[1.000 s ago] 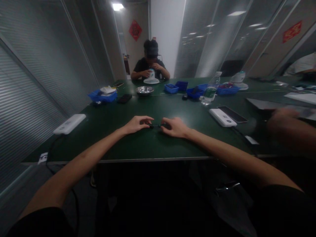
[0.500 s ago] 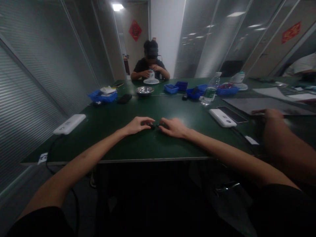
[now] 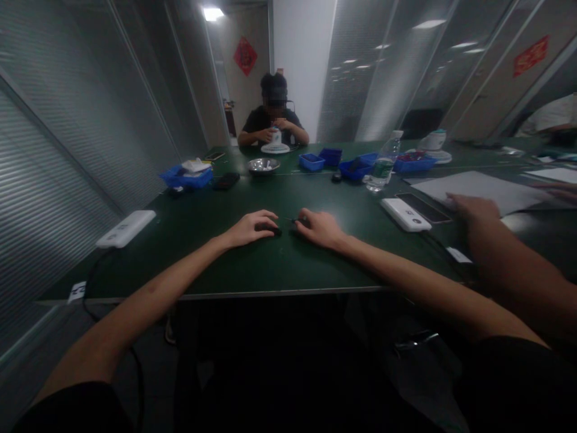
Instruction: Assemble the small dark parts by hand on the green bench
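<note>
Both my hands rest on the dark green table [image 3: 225, 264] near its middle. My left hand [image 3: 252, 227] has its fingers curled over a small black part [image 3: 273, 230] that lies on the table. My right hand [image 3: 318, 228] is pinched on a thin dark tool [image 3: 293, 221] whose tip points toward the left hand. The two hands are a few centimetres apart. The part and the tool are too small and dark to name.
A white power bank [image 3: 127, 228] with a black cable lies at the left edge; another white power bank [image 3: 404, 214] and a phone [image 3: 422, 207] lie to the right. A neighbour's arm [image 3: 509, 258] reaches onto white paper [image 3: 478, 189]. Blue bins [image 3: 356, 169], a bottle [image 3: 381, 166], a steel bowl [image 3: 264, 165] and a seated person [image 3: 273, 120] are farther back.
My hands have drifted slightly apart and a little farther up the table. The neighbour's hand at the right has reached forward onto the white paper, which now lies nearer.
</note>
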`<state>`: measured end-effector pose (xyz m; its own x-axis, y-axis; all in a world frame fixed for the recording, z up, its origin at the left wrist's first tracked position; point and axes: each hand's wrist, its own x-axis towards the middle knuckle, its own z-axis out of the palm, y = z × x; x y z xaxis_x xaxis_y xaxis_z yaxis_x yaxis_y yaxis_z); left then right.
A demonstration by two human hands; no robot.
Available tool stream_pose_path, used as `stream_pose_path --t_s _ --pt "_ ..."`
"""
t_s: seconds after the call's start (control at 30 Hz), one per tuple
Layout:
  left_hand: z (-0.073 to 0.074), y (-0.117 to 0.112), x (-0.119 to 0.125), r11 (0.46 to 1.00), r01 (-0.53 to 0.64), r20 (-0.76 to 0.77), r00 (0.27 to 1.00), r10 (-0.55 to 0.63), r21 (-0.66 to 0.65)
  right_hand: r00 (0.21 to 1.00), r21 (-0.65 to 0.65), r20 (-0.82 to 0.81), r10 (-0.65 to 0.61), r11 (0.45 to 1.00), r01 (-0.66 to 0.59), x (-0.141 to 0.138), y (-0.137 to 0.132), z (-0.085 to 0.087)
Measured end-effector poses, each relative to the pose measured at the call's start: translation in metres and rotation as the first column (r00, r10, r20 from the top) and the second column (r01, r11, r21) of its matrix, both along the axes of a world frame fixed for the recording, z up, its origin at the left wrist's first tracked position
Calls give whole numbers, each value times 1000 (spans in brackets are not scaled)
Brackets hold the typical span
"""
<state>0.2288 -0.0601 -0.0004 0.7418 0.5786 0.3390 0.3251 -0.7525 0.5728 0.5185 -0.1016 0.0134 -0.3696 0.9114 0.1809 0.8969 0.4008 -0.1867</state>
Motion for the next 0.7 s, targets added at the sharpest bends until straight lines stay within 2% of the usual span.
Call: stream_pose_path --t_s 0.17,0.27,0.37,0.47,0.53,0.6,0.7 --pt "-3 -1 4 996 51 -47 998 -47 76 1000 -4 -22 -17 1000 17 1 0 1" --pt "-3 6 -1 994 16 -110 994 -4 110 999 -25 -34 -6 1000 5 1 -2 4" --pt "-1 25 -24 988 -81 -158 982 102 133 999 -47 -38 1 999 -2 1 -4 7" --pt "-2 50 -68 946 -276 -170 937 304 168 999 -60 -44 4 998 -6 2 -4 9" --pt "-3 65 -104 875 -433 -162 868 469 216 999 -62 -41 1 998 -3 3 -3 8" --pt "-6 76 -139 777 -567 -165 768 619 273 999 -58 -33 -2 998 0 3 -1 7" --pt "-10 85 -179 584 -754 -215 543 812 302 1000 -40 -13 -13 999 13 3 0 5"
